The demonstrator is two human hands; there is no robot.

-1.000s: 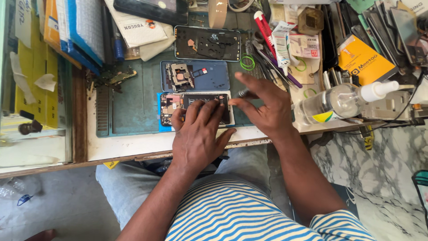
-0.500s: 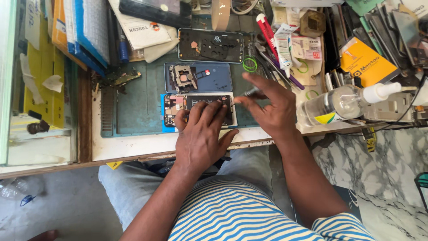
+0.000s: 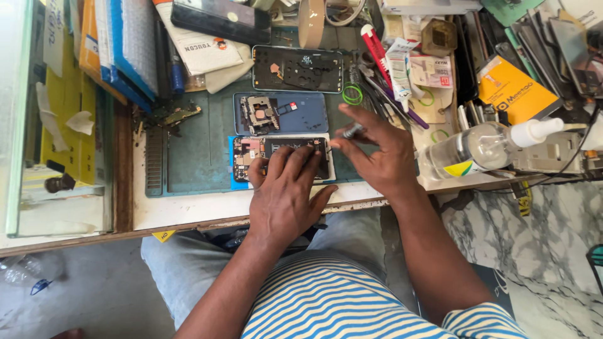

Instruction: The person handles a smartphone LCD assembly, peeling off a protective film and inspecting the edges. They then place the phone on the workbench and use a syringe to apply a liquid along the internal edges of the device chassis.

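The left hand (image 3: 286, 191) lies flat with open fingers on the opened phone (image 3: 279, 157) at the near edge of the green mat (image 3: 195, 154), while the right hand (image 3: 380, 150) pinches a small screwdriver (image 3: 350, 131) over its right end, so the phone seems already opened with inside work unfinished.

A person seen from above wears a short-sleeved shirt with blue and white horizontal stripes and light grey trousers, with both forearms bare and the left hand (image 3: 284, 196) and right hand (image 3: 380, 154) ungloved.
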